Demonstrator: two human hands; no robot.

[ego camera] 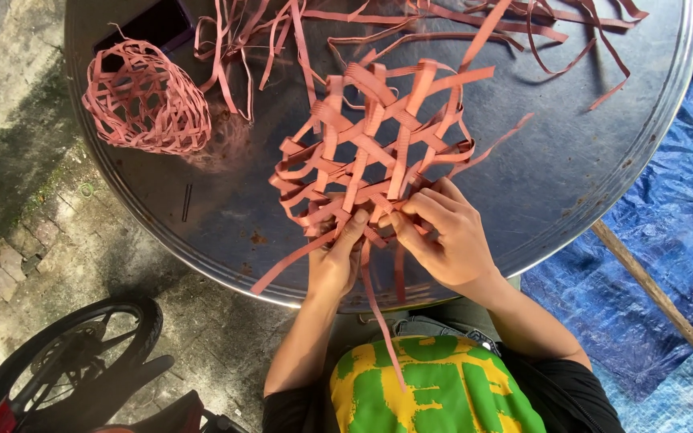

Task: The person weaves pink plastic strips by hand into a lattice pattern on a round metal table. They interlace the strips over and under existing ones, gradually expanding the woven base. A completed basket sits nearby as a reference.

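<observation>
A: Head view, looking straight down. Round metal table (pixel 603 160), dull grey, a few rust spots. At its near edge lies a half-woven open lattice (pixel 370 152) of reddish-pink flat strips, loose ends trailing off toward the person's lap.

B: Hands?

A: Both are at the lattice's near edge. Left hand (pixel 337 261) comes up from below, its fingers closed on strips at the lower rim, thumb on top. Right hand (pixel 447 232) sits just beside it, fingers curled and pinching a strip end near the middle of that rim. The fingertips of the two hands nearly meet.

B: Anything else on the table?

A: A finished-looking woven ball (pixel 147 98) of the same strips, far left, well apart from the lattice. Loose strips (pixel 459 20) are scattered along the far side. A dark rectangular object (pixel 150 24) sits at the top left, partly cut off.

B: Surroundings?

A: A blue tarp (pixel 667 240) lies to the right with a wooden stick (pixel 659 297) on it. A wheel (pixel 66 361) shows at lower left, on stone paving.
</observation>
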